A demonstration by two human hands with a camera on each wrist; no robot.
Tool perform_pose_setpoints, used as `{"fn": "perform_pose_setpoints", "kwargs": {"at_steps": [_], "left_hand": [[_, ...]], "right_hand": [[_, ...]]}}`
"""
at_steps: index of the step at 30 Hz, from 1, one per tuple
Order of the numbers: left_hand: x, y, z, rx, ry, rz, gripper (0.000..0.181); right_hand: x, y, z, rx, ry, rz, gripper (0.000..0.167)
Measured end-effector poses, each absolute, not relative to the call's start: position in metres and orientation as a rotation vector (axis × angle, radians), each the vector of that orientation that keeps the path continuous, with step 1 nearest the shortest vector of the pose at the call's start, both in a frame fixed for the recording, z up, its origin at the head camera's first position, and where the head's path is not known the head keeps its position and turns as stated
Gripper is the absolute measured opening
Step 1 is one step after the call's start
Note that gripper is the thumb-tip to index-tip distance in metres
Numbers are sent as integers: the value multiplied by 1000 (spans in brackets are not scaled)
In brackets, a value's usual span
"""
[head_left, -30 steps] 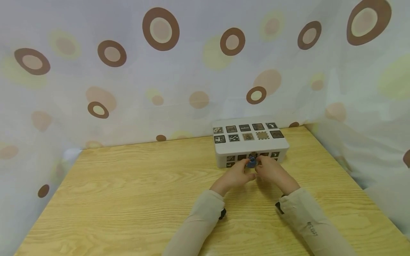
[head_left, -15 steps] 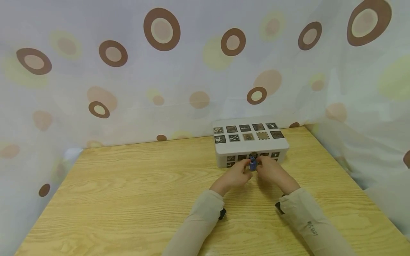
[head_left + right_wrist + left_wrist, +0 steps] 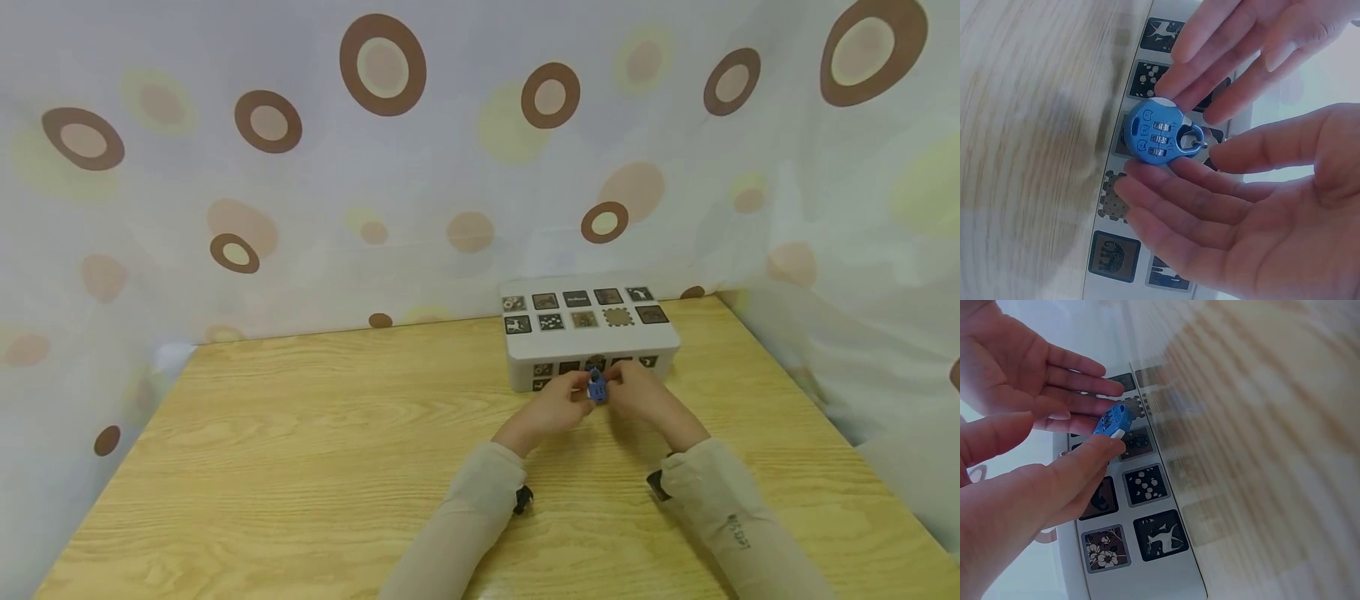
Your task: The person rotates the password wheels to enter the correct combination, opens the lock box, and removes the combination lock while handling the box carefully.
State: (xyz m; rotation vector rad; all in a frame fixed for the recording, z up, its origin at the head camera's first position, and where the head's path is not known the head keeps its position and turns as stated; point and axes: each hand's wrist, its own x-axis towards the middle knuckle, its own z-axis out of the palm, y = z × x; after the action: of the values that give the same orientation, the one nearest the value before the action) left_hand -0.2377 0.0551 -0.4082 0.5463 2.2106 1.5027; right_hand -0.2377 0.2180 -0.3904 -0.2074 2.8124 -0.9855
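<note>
A blue, round-bodied combination padlock [image 3: 1155,132] with several number dials hangs at the front clasp of a white box [image 3: 592,340]. Its shackle and a small metal piece show in the right wrist view; whether the shackle is locked I cannot tell. Straight fingers of my left hand [image 3: 553,410] touch one edge of the padlock, the thumb standing off from it. On the other side my right hand [image 3: 640,396] has loosely extended fingers against the padlock's rim, its palm turned up in the right wrist view. Neither hand is curled round it.
Dark square picture tiles decorate the box's lid and front. It stands at the back right of the wooden table [image 3: 322,450], close to a dotted curtain [image 3: 420,167] behind and to the right.
The padlock has turned, so its body now hangs more upright and shows more of its face between the hands. Both hands stay in nearly the same place, with small finger shifts.
</note>
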Motion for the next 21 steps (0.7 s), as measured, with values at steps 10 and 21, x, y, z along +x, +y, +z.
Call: {"fn": "perform_pose_setpoints", "kwargs": {"at_steps": [10, 21], "left_hand": [[-237, 58, -408, 367, 2149, 1662, 42], [-236, 63, -408, 205, 2015, 1843, 41]], "right_hand": [[-238, 219, -388, -221, 2825, -1002, 32], [-236, 220, -386, -142, 2775, -1119, 28]]}}
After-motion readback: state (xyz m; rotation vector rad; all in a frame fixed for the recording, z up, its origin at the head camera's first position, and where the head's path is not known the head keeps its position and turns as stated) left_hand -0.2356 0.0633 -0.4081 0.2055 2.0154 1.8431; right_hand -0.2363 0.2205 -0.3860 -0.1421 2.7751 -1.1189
